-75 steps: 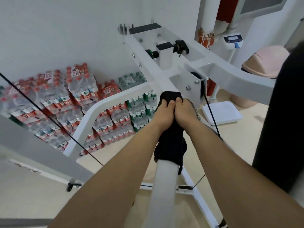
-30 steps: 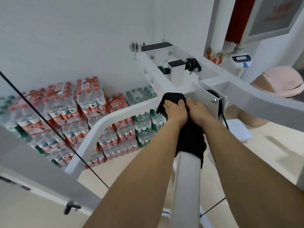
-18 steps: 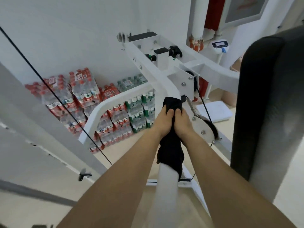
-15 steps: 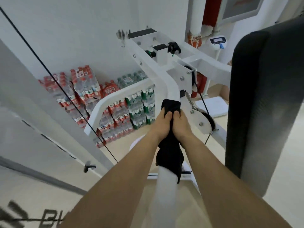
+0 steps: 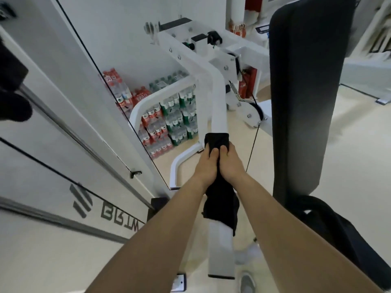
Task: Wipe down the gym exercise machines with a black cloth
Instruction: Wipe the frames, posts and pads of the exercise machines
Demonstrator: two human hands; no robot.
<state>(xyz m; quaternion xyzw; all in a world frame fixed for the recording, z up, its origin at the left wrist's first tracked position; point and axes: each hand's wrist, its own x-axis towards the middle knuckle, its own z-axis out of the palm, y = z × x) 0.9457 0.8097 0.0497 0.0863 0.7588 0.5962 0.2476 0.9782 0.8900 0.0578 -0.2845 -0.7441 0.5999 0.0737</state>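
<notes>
We are clasping black cloth (image 5: 217,141) around white machine bar (image 5: 219,106), left grip (image 5: 206,166) and right grip (image 5: 231,163) both curling round it, touching.

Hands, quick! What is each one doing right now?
Left hand: closed, gripping the black cloth wrapped on the white bar.
Right hand: closed, gripping the same black cloth.

Both bare arms reach out away from the body and meet in the middle. The left hand (image 5: 206,166) and right hand (image 5: 229,163) sit side by side, touching, backs up, fingers curled round the black cloth (image 5: 216,141) that both grip. The left forearm (image 5: 158,225) and right forearm (image 5: 285,225) angle inward from the near corners, wrists about level
</notes>
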